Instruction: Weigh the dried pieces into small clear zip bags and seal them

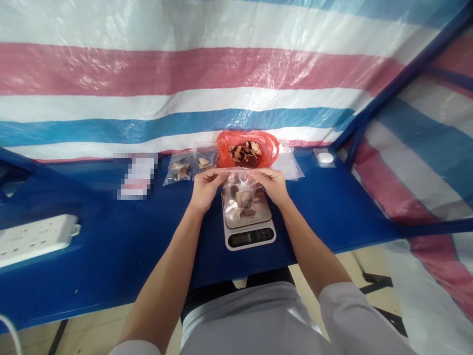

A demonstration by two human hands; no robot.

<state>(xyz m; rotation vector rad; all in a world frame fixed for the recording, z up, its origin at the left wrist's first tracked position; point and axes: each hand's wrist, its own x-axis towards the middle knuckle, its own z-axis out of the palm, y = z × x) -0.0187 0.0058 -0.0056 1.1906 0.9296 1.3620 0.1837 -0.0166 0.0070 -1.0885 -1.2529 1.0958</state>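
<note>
Clear plastic bag [242,199] of brown and pale curved pieces: located above the steel plate of a white rectangular scale [263,218]; contact with the plate could not be told. Left hand [208,186] and right hand [272,185]: fingertips pinched the bag's top edge, one at each side. Scale panel: black, three round buttons, marks and display illegible. Red plastic bag [274,148]: brown pieces, just behind. White printed sheet [138,173]: left, pixelated, unreadable. White power strip [40,236]: far left, no lettering legible.
</note>
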